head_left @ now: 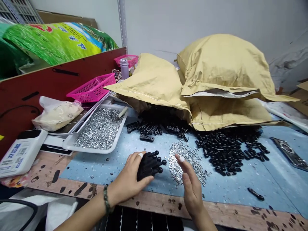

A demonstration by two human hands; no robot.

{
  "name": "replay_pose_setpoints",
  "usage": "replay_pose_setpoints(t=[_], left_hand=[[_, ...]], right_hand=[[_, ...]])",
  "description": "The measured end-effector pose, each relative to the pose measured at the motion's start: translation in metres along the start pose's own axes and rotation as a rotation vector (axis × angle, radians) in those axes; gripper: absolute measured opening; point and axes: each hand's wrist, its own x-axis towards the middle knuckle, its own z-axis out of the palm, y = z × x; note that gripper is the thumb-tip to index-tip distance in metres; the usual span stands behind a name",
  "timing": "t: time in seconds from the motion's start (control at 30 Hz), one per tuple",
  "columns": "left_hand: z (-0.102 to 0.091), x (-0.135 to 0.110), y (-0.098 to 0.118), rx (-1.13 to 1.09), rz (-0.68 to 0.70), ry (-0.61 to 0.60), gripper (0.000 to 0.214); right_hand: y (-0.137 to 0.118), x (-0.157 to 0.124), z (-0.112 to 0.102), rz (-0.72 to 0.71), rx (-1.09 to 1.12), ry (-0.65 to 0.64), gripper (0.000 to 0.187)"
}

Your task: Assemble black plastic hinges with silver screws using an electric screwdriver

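While large tan paper sacks [223,70] slump across a speckled blue work mat [267,189], the left hand [127,181] grips a bundle of black plastic pieces [148,165], and the open right hand [190,187], fingers spread, hovers beside scattered silver screws [184,163].

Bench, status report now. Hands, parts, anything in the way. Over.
Left hand closed on a bunch of black plastic parts. Right hand open, empty. In the way: loose silver screws, right by the bunch's studded ends.
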Motion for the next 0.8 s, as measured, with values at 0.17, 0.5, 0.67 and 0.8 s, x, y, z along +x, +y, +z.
replay_pose_setpoints(t=[0.17,0.5,0.67,0.8], left_hand=[[-0.007,-0.018,0.017,-0.973,-0.606,-0.362,0.048],[-0.023,-0.029,-0.014,-0.706,-0.524,-0.014,0.054],[-0.014,-0.026,-0.031,-0.120,-0.362,0.157,0.053],[-0.017,-0.022,-0.029,0.170,-0.242,0.231,0.036]], right_hand=[[-0.021,0.026,0.039,-0.259,0.109,-0.133,0.049],[0.008,0.042,0.087,0.337,-0.319,-0.054,0.035],[0.004,0.048,0.088,0.364,-0.533,-0.106,0.024],[-0.002,0.045,0.090,0.284,-0.647,-0.109,0.018]])
